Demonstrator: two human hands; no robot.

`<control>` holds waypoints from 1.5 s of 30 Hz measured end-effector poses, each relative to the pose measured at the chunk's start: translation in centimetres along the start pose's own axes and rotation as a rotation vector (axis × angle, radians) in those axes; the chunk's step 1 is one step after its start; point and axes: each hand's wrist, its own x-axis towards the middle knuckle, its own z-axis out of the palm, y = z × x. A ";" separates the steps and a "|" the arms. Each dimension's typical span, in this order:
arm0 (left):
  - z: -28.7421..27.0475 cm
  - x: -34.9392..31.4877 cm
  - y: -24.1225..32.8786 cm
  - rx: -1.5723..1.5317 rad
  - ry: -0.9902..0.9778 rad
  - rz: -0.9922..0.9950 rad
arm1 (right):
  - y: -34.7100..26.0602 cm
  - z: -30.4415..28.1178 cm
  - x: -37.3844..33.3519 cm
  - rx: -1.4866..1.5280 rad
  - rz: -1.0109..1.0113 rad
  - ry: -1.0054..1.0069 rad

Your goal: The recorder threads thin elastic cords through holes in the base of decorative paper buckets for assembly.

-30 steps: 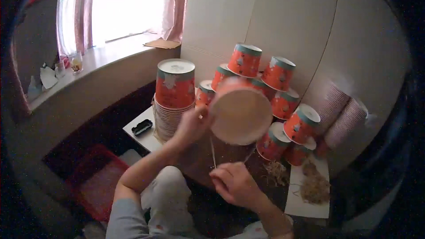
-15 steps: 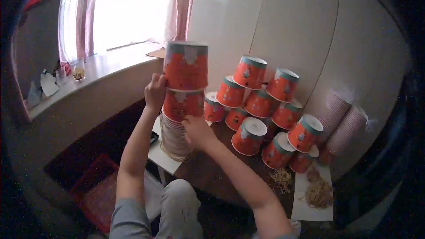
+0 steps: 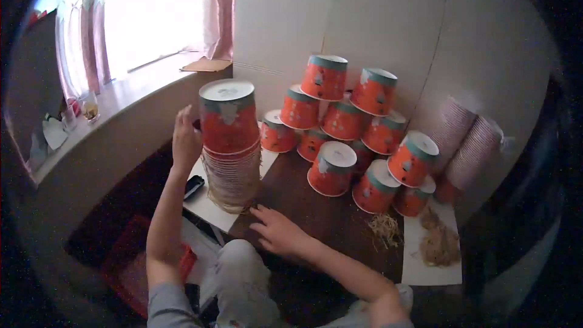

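A tall stack of nested paper tubs point(image 3: 229, 124) stands upside down on the left of the table. The top tub is orange with a blue-grey band, and pale rims show below it. Straw-coloured strands hang about the lower part of the stack. My left hand point(image 3: 187, 136) is raised close beside the stack's left side, fingers extended; whether it touches the tub I cannot tell. Low over the table, just right of the stack's base, my right hand point(image 3: 279, 229) has its fingers spread, holding nothing.
Several upturned orange tubs point(image 3: 334, 167) are piled at the back. Wrapped stacks of tubs point(image 3: 477, 152) lean on the wall at right. Straw-coloured strands point(image 3: 440, 244) lie on a white board point(image 3: 432, 276). A dark object point(image 3: 193, 187) sits left of the stack, below a windowsill point(image 3: 130, 85).
The upper orange tub, held above the stack before, has come down over it. My right hand has let go and moved down and right; my left hand has come off the tub's side.
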 end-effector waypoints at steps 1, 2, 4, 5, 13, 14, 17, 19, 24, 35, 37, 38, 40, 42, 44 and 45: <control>0.0 1.1 1.6 0.000 0.074 -0.079 | -0.2 -0.5 -1.4 0.003 0.014 0.005; -0.1 2.1 3.5 -0.013 0.061 -0.069 | -0.2 -1.4 -3.2 -0.004 0.005 -0.036; -0.1 4.0 7.2 0.009 0.116 0.114 | 0.7 -2.8 -7.1 -0.012 0.024 -0.072; 0.3 4.7 8.5 0.023 0.095 0.162 | 1.6 -3.2 -9.2 -0.041 0.080 -0.078; 2.3 3.7 8.6 0.381 -0.030 0.270 | 4.0 -7.5 -20.9 -0.043 0.537 -0.144; 2.9 3.2 8.4 0.340 -0.050 0.226 | 4.3 -8.4 -21.3 -0.034 0.648 -0.209; 4.5 1.5 9.4 0.483 0.013 0.286 | 6.1 -9.4 -23.7 -0.061 0.817 -0.241; 6.2 0.3 12.0 0.582 0.051 0.347 | 7.9 -9.3 -25.6 -0.310 0.871 -0.232; 12.7 -3.7 22.6 -0.199 -0.411 0.273 | 11.8 -9.3 -29.4 -0.393 0.906 0.240; 24.5 -6.8 25.4 0.001 -0.461 0.463 | 11.7 -6.1 -29.4 -0.573 0.716 -0.017; 25.1 -6.8 24.6 0.006 -0.537 0.435 | 11.6 -6.4 -28.4 -0.513 0.728 -0.117; 25.0 -6.8 24.5 0.001 -0.618 0.407 | 11.5 -6.5 -28.2 -0.503 0.716 -0.166; 24.8 -6.9 24.4 -0.037 -0.603 0.399 | 11.4 -6.7 -27.6 -0.495 0.702 -0.214; 23.8 -6.1 24.5 -0.080 -0.582 0.398 | 11.4 -7.1 -26.9 -0.541 0.740 -0.267; 22.3 -5.2 23.7 -0.464 -0.675 0.104 | 11.2 -7.7 -26.1 -0.533 0.746 -0.161; 25.5 -7.0 15.9 -0.997 -0.630 -0.392 | 10.8 -7.7 -23.0 -0.499 0.681 -0.028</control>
